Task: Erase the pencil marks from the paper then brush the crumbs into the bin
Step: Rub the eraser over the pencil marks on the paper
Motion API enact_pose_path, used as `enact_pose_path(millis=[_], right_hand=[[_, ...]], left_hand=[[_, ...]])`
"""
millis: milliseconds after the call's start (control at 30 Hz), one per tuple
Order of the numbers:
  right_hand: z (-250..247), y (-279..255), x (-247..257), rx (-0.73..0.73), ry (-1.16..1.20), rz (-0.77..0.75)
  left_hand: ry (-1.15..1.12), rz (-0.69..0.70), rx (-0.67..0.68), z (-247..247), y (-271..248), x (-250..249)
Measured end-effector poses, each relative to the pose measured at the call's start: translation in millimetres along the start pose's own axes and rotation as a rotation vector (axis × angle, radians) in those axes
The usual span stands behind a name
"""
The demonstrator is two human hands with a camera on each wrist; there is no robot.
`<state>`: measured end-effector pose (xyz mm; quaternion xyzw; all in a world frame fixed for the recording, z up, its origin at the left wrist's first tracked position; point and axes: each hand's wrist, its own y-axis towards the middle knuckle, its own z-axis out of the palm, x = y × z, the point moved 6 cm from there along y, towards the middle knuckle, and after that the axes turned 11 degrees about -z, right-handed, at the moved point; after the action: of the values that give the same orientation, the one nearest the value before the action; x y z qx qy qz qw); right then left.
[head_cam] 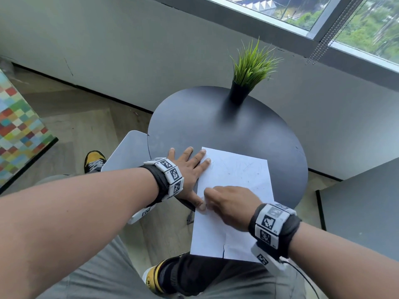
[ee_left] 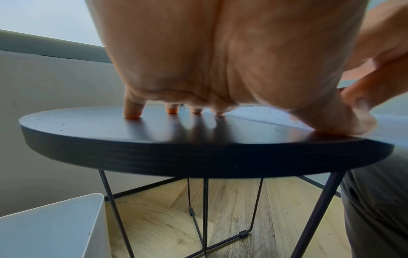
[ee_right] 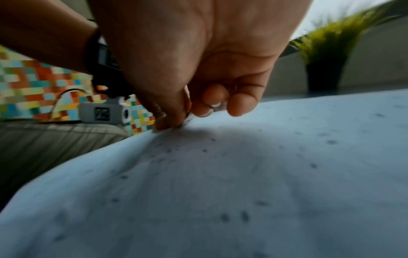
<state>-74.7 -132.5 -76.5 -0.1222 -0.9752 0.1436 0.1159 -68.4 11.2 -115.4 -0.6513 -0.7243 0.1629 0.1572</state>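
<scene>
My paper [head_cam: 235,186] overhangs the round tabletop [head_cam: 216,126] toward my lap. My left hand [head_cam: 185,175] lies flat, pinning its left edge. My right hand [head_cam: 231,203] is curled at that edge; blur hides whatever it pinches.

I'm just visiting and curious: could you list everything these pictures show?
paper: one, white, on the table's near side, overhanging its edge, faint pencil marks and dark crumbs on it
table: one, round, black, thin metal legs
potted plant: one, green grass in a black pot, table's far side
bin: one, white, on the floor left of the table
window: one, top right
patterned panel: one, multicoloured, far left
shoes: two, yellow and black
left hand: flat, fingers spread, on paper's left edge
right hand: fingers curled, pinching something small against the paper
</scene>
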Motion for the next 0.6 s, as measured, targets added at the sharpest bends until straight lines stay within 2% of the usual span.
enact_pose_path(millis=[33,133,200,300,433,600], right_hand=[[-3.1,-1.9,-7.9,-0.023,0.019,0.042],[-11.7,-7.9,-52.1,-0.131,0.081,0.301],[-11.5,-11.4,-64.2,-0.174,0.125,0.391],[-9.3,-10.0,-64.8,-0.188,0.155,0.380],[-9.8,-11.6,-63.4,-0.130,0.100,0.352],[-9.2,-1.9,-31.3,-0.093,-0.024,0.191]], left_hand=[[-0.008,-0.001,0.004,-0.3,0.2,0.1],[-0.024,-0.002,0.005,-0.3,0.2,-1.5],[-0.024,-0.002,0.014,-1.5,-2.2,-2.4],[-0.074,-0.025,0.005,-9.7,0.6,2.4],[-0.116,-0.154,-0.018,-15.6,6.3,16.3],[-0.089,-0.138,0.042,-11.5,1.4,9.9]])
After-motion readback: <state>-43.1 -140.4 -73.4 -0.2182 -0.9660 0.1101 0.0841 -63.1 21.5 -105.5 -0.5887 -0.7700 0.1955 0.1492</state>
